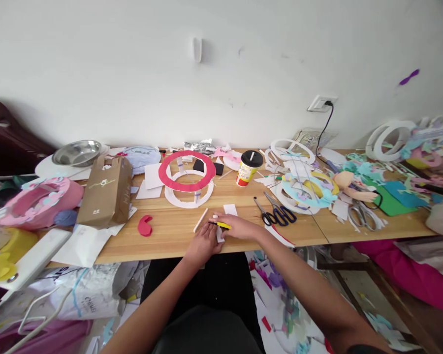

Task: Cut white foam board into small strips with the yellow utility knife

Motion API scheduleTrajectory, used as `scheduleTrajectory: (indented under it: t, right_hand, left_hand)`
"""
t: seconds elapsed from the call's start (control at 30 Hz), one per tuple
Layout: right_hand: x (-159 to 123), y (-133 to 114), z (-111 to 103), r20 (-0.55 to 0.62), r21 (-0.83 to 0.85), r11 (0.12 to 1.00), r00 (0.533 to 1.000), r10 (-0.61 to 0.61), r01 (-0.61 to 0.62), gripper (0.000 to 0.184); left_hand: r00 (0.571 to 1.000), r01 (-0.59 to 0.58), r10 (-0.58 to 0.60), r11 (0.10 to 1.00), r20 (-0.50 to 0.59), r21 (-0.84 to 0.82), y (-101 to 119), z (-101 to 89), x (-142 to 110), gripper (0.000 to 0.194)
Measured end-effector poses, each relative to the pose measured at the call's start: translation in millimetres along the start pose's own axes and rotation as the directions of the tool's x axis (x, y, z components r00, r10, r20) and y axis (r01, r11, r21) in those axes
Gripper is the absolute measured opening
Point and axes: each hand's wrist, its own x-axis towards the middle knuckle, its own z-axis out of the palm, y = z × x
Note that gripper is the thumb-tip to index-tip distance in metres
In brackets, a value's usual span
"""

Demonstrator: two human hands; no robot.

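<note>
At the bench's [177, 246] front edge, centre: right hand [238, 227] has its fingers clamped on a yellow knife [224, 225], lying across a white strip [219, 236]. Left hand [204, 242]: fingers close together, laid over the strip; cannot tell whether they pinch it. Strip lies on the bench, between the hands. Just left, a second white piece [200, 220]; farther left, a red cutout [145, 226].

Labels: sack [92, 300] below the bench at left reads roughly "CHIMEI", creased. Brown bag [105, 191]: pale print, too small to read. Cup [245, 172], black-lidded: red-yellow print, illegible. Two scissors [281, 212] right of the hands.
</note>
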Motion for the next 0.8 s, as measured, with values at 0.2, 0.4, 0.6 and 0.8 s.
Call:
scheduleTrajectory:
  t: [0.2,0.4,0.6,0.8]
  right_hand:
    - [3.5,8.0,7.9,0.099,-0.098,0.993,0.992,0.08,-0.071,0.117]
    - [7.0,1.9,12.9,0.137,-0.175,0.979,0.982,0.128,-0.103,0.121]
    - [3.7,-15.1,11.2,0.092,-0.232,0.966,0.986,0.136,-0.112,0.102]
    - [-3.2,-25.0,24.7,-0.008,-0.195,0.977,0.996,0.086,-0.086,0.092]
  left_hand:
    - [0.998,-0.049,0.049,0.999,-0.043,0.019,1.1,2.1,-4.1,0.055]
    - [0.999,-0.029,0.03,0.999,0.018,-0.031,-1.6,-5.0,-6.5,0.047]
    - [0.994,-0.061,0.062,0.998,0.092,-0.004,3.0,-21.9,-14.0,0.046]
    - [0.996,-0.03,0.041,0.992,0.085,-0.12,9.6,-35.5,-16.3,0.051]
